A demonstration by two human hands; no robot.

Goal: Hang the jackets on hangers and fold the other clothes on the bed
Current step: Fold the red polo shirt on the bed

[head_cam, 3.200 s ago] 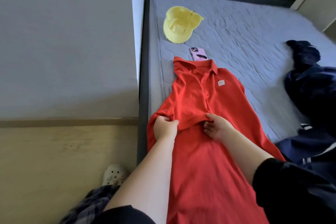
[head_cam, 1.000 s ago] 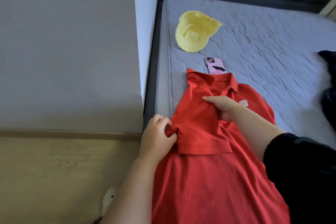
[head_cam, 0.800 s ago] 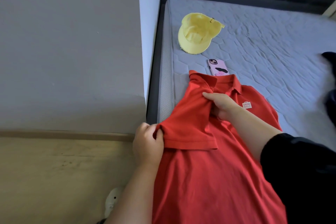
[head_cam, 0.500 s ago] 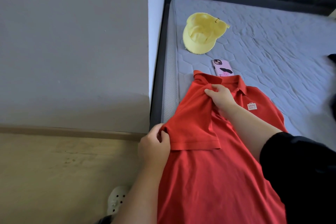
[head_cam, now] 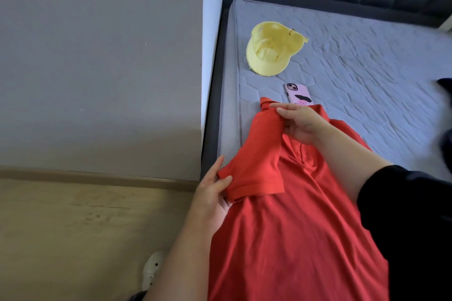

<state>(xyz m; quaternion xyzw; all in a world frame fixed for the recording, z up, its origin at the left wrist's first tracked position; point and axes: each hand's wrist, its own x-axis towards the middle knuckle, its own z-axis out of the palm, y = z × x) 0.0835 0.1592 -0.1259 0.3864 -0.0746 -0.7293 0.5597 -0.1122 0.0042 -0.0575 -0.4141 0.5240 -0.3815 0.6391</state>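
A red polo shirt (head_cam: 293, 227) lies face up along the left side of the bed (head_cam: 367, 61), collar toward the headboard. Its left sleeve is folded inward over the chest. My left hand (head_cam: 215, 190) holds the sleeve's hem edge between thumb and fingers at the mattress edge. My right hand (head_cam: 298, 122) pinches the shoulder fold near the collar, its fingers curled round the cloth. The shirt's lower part runs out of view at the bottom.
A yellow cap (head_cam: 271, 49) lies upside down near the headboard. A pink phone (head_cam: 299, 94) rests just beyond the collar. Dark clothing (head_cam: 446, 90) shows at the right edge. A grey wall (head_cam: 97, 56) stands left of the bed, above wooden floor (head_cam: 73, 227).
My right hand slid from the chest up to the shoulder by the collar. My left hand kept the sleeve hem, its fingers now less curled. The sleeve fold has narrowed.
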